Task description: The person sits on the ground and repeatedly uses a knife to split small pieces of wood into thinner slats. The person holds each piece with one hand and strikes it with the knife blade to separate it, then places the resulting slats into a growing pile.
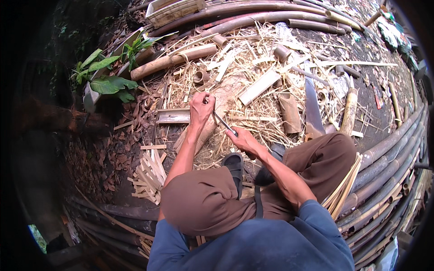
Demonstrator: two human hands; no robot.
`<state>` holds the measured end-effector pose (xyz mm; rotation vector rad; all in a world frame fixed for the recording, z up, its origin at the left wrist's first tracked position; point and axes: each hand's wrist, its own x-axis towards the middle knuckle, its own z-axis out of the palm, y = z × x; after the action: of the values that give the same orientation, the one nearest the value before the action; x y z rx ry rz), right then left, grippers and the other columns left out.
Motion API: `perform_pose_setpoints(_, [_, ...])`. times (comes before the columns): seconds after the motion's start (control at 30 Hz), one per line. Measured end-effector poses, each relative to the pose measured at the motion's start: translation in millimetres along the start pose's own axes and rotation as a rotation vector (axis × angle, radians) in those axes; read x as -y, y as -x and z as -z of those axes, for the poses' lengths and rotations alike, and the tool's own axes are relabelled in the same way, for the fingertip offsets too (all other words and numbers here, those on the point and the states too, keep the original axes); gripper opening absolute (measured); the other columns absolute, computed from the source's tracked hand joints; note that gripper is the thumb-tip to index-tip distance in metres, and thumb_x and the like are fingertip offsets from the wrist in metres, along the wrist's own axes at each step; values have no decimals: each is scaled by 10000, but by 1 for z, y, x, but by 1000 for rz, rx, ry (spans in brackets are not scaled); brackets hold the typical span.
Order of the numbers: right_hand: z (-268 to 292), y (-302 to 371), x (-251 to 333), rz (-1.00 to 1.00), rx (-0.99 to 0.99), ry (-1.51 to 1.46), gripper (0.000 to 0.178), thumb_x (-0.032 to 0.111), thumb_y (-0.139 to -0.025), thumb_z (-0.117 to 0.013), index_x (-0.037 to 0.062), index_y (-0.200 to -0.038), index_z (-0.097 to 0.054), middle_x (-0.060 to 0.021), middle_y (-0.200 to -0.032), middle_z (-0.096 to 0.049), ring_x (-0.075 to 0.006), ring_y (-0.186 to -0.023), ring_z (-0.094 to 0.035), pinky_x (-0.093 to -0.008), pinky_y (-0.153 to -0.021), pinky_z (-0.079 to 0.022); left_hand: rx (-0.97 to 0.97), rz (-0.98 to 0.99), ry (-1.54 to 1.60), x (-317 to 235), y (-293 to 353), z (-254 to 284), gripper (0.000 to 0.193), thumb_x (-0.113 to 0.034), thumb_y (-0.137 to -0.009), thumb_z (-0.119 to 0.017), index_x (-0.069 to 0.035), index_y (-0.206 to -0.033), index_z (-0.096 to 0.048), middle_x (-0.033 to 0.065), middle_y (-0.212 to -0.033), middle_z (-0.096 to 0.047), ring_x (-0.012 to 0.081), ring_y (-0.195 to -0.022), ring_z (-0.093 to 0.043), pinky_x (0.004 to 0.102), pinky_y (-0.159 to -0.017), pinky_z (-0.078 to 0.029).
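Observation:
My right hand (245,141) is closed round the handle of a knife, and its narrow dark blade (223,121) slants up and left to my left hand. My left hand (201,107) is a fist held over a wooden log (204,143) on the ground. Whatever lies inside that fist is mostly hidden; only a dark spot shows between the fingers. Left of the fist is a split bamboo half (173,116). Pale split bamboo pieces (149,176) lie piled beside my left knee.
Shavings (253,115) cover the ground ahead. A hand saw (312,104) stands near my right knee, beside a bamboo section (289,113). Long bamboo poles (384,167) are stacked at the right. A bamboo length (174,61) and a plastic crate (174,12) lie farther off.

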<state>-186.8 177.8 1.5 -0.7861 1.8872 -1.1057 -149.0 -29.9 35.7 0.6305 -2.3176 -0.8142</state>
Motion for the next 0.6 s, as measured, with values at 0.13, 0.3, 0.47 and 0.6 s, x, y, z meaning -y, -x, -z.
perform_pose_setpoints(0.13, [18,-5,-12,-23,-26,-40,345,315,-891,-563,-25,-845,-604,-107,-567,-535,-205,-489,-508,-374,-483,-416,252,62,142,-8,-6,-6,294,-263,-871,-661,2,-999,-659,137,-772,-636,198,-644,-624,330,-599,-500])
perform_pose_setpoints(0.3, [25,-18,-27,-106,-9,-37,326,310,-866,-615,-15,-865,-634,-74,-539,-531,-160,-478,-503,-355,-463,-415,253,0,-51,-16,-18,-22,275,-232,-881,-640,-21,-1030,-547,178,-772,-659,308,-684,-651,396,-631,-508])
perform_pose_setpoints(0.47, [25,-24,-45,-111,-27,-40,323,293,-852,-615,-21,-775,-609,-79,-542,-529,-169,-486,-529,-355,-478,-445,301,-76,-112,-22,-21,-33,245,-223,-874,-651,-23,-999,-583,160,-833,-652,275,-717,-636,379,-639,-492])
perform_pose_setpoints(0.6, [32,-26,-48,-126,-24,0,331,298,-837,-597,-28,-782,-605,-97,-559,-546,-182,-509,-534,-370,-506,-441,418,46,29,-29,-28,-34,242,-221,-875,-658,-6,-952,-579,106,-794,-619,154,-668,-571,327,-608,-476])
